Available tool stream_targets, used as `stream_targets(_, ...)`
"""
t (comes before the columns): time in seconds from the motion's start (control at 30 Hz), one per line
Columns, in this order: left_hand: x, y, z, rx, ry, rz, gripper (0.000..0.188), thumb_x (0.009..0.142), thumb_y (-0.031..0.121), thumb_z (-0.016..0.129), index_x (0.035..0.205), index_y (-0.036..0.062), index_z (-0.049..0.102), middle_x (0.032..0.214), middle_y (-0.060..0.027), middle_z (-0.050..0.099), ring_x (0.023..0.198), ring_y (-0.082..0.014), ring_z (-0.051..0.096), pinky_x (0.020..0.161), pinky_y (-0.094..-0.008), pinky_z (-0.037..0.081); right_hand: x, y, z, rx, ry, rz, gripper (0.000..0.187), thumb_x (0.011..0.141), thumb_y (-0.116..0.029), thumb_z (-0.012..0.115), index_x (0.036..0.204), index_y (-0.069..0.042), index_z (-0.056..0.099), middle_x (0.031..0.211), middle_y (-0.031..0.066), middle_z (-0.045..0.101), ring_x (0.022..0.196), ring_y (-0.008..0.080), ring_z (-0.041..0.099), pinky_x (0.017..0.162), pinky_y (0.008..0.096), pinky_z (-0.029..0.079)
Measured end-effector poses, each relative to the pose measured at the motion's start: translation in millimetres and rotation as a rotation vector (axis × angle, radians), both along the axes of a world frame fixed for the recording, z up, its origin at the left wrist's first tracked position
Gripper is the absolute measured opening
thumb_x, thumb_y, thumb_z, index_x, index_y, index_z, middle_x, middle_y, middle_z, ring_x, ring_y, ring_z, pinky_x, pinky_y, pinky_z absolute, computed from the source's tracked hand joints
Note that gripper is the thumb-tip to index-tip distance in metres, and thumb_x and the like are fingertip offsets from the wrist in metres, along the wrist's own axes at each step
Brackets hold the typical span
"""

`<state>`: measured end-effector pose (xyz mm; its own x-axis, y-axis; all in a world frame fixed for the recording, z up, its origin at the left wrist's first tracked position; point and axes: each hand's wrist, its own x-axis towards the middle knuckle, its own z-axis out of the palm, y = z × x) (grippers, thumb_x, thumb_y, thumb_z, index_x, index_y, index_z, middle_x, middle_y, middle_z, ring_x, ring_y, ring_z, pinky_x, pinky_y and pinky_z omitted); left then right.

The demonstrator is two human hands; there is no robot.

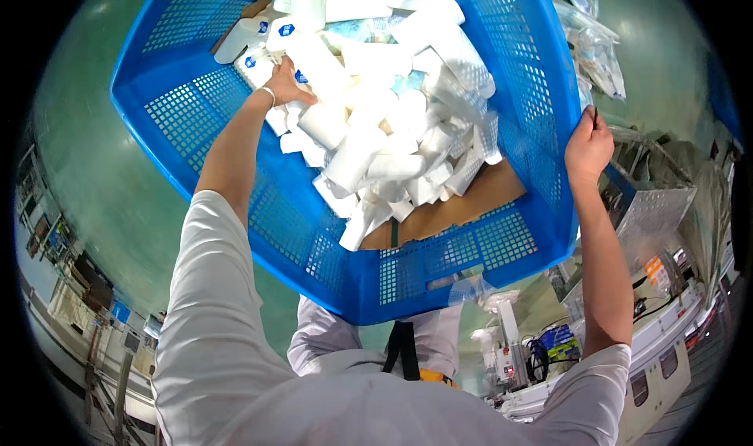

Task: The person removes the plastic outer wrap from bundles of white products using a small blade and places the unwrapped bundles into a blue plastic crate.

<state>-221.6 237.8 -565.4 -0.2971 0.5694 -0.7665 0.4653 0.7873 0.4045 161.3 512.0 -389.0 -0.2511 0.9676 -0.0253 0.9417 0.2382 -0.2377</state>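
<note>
A big blue plastic basket [353,297] with lattice walls fills the upper middle of the view, heaped with white rolls and packs [357,160]. My left hand [286,85] reaches over its left side into the heap. Thumb and fingers are spread around a white pack with a blue label [318,63], its grip partly hidden. My right hand [590,146] is closed at the right rim, against or just beside it. A thin dark thing [595,117] pokes out above its fingers; its kind cannot be made out.
Brown cardboard [463,211] lies under the heap's near edge. Clear plastic bags [600,58] sit beyond the right rim. To the lower right stands a white machine [659,399] with cables, and a metal box [655,218] is behind it. Green floor [86,132] shows at left.
</note>
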Motion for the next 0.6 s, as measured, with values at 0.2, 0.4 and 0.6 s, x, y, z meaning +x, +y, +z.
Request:
stream_targets(0.2,25,22,32,-0.089,0.319,-0.644,0.094,0.048,0.038,0.076,0.12,-0.0046,0.034,0.119,-0.0178,0.038,0.111,-0.0291,0.04,0.095,-0.0325,0.035,-5,-3,5,-0.076,-0.097,-0.078,0.033,0.081,-0.035,0.042,0.08,-0.008,0.062,0.075,0.0192,0.06,0.071,0.0385,0.056,0.064,0.0444,0.043)
stream_targets(0.4,66,34,57,-0.291,0.468,-0.709,0.077,0.055,0.031,0.07,0.117,-0.0007,0.038,0.115,-0.0134,0.042,0.111,-0.0264,0.038,0.093,-0.0403,0.031,-5,-2,7,-0.113,-0.171,-0.086,0.03,0.078,-0.035,0.045,0.082,-0.011,0.062,0.075,0.0171,0.06,0.07,0.0375,0.057,0.063,0.0443,0.044)
stream_targets(0.6,119,8,161,0.028,0.562,-0.725,0.055,0.048,0.027,0.066,0.094,0.0039,0.047,0.093,-0.0097,0.047,0.092,-0.0251,0.044,0.079,-0.0371,0.034,-5,-1,2,-0.077,-0.112,-0.083,0.027,0.078,-0.032,0.047,0.081,-0.009,0.062,0.07,0.0158,0.06,0.068,0.0357,0.058,0.062,0.0451,0.045)
